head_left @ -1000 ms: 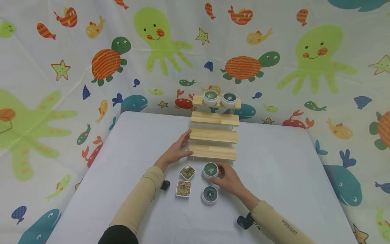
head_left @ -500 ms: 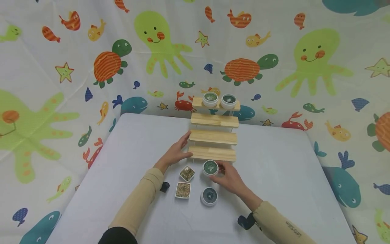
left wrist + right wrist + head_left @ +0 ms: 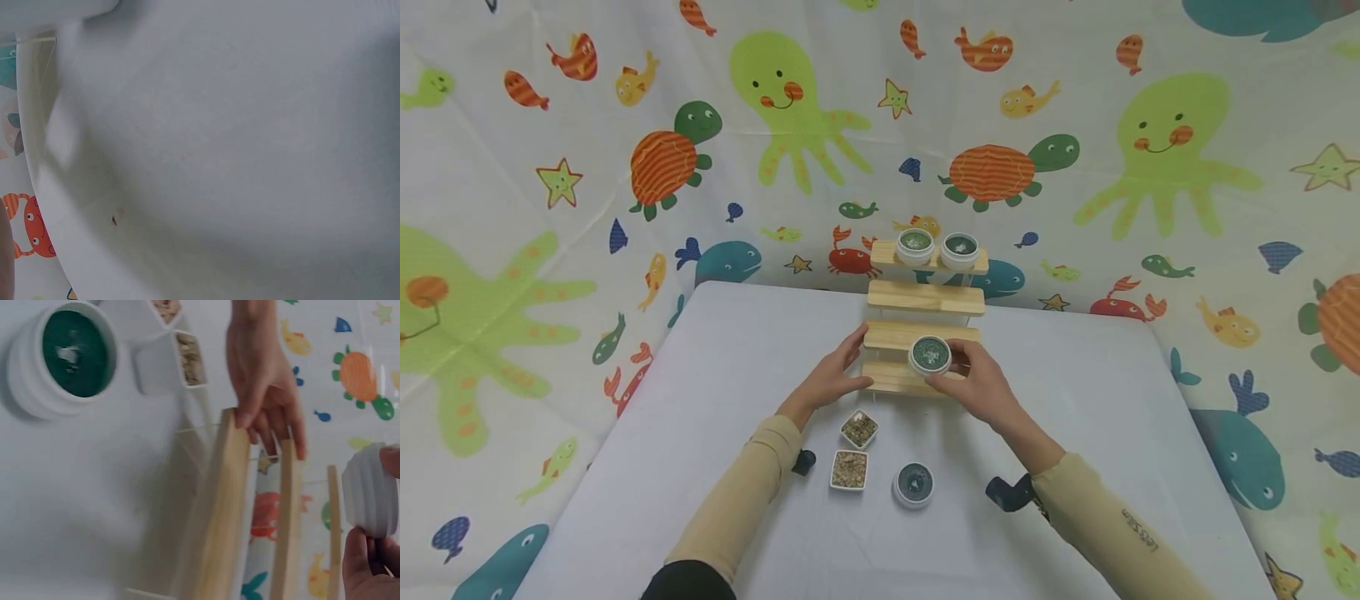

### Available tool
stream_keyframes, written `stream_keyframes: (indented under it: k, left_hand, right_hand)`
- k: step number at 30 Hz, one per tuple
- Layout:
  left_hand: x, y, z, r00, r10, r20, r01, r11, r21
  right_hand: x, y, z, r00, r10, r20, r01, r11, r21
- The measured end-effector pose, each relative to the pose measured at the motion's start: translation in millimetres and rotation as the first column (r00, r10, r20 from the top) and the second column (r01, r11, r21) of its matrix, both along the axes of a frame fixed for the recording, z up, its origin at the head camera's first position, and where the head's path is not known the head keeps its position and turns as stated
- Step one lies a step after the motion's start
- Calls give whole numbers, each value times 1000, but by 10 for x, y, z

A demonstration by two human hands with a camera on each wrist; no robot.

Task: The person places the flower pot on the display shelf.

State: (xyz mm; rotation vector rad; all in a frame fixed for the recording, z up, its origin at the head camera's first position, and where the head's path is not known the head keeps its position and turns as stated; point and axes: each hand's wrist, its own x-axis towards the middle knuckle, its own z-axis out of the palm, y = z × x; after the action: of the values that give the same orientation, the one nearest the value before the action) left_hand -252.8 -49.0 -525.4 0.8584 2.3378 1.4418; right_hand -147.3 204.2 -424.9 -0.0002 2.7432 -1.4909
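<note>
A small white ribbed pot [image 3: 930, 355] with green contents is pinched by my right hand [image 3: 988, 388], thumb on the near side and fingers on the far side. In the head view it overlaps the two lower boards of a stepped wooden rack [image 3: 925, 297]. My left hand [image 3: 831, 380] touches the rack's left end. The right wrist view shows the left thumb at the front board's [image 3: 219, 506] end, with loosely extended fingers reaching the board behind. Two white pots, one with pale green [image 3: 915, 242] and one with dark green contents [image 3: 960, 245], stand on the top board.
A white pot with blue-green contents [image 3: 914, 483] stands on the white table [image 3: 1075, 417]. Left of it are two square white dishes, one of greenish bits [image 3: 859, 429] and one of tan bits [image 3: 849, 470]. A sea-animal cloth [image 3: 850, 125] hangs behind.
The right hand has lifted the pot from the table in front of the rack, up and slightly right over the lower boards. The left hand has stayed at the rack's left end.
</note>
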Motion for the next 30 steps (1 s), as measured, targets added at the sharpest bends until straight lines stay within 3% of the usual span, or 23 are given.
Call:
stream_keyframes:
  k: [5,12,16,20,27,30]
  left_hand:
    - [16,2,26,1000,6,-3,-6,1000,-8]
    - [150,16,317,999,-24,27,25,1000,-8]
    - [172,13,364,999,-31,30,31,999,-9]
    - [155,3,321,999,-35,26,35,999,-1]
    - [8,-4,-2,999,-18,26,18,1000,12]
    - [2,-10,-18,1000,-15,21,14,1000,19]
  right_hand:
    - [-123,-12,138,1000,-6,4,6,1000,-16]
    - [-266,-25,200,999,-28,32,29,999,-23]
    - [-318,-25,215,998,-30,52,32,999,-37]
    - [-355,-19,220,997,-30,76,34,998,-49]
    - [-416,-17,231,991,-53,121,60,997,-57]
    - [-449,-29,231,990,-65,128,72,996,-49]
